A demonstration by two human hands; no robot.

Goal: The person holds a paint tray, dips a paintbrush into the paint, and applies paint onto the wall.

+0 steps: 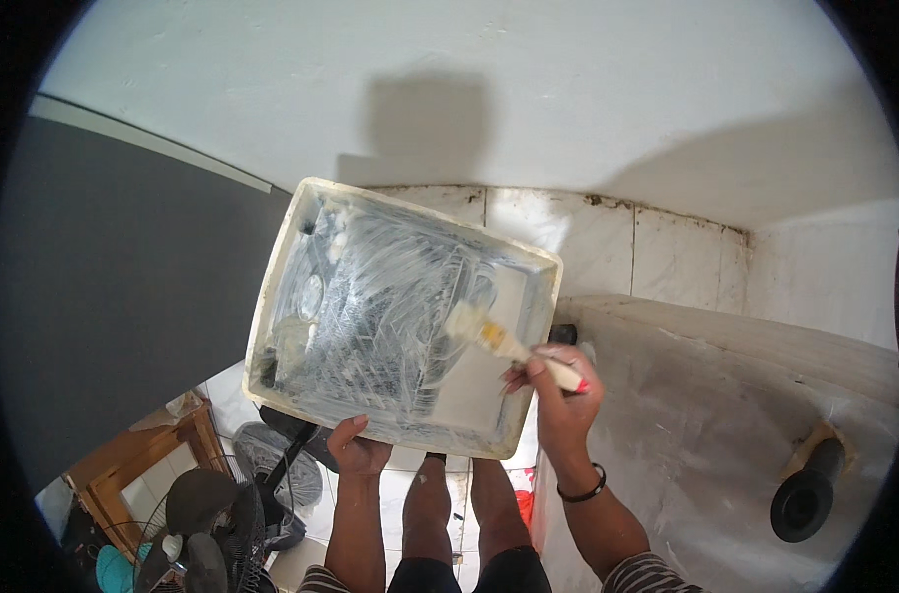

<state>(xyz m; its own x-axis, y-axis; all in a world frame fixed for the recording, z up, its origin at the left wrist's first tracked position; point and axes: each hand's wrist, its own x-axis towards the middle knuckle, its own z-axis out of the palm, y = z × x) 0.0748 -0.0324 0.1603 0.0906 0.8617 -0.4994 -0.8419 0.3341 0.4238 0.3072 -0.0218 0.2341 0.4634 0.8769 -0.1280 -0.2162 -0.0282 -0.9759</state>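
A large paint tray [390, 311], its inside smeared with white paint and a pool of paint at its right end, is held up before me, tilted. My left hand [359, 447] grips its near rim, with the thumb over the edge and the other fingers hidden beneath. Between the thumb and fingers of my right hand [561, 393] is the pale handle of a paintbrush [498, 341]. The brush's bristles, coated in whitish paint and slightly blurred, are over the tray near the edge of the pool; whether they touch it I cannot tell.
A white wall [568, 89] rises ahead above marbled tiles [590, 244]. To the left is a dark grey panel [138, 282]. An electric fan [205, 519] and a wooden frame [138, 474] stand at lower left. At right, a black pipe fitting [805, 497] sticks out of a stained surface.
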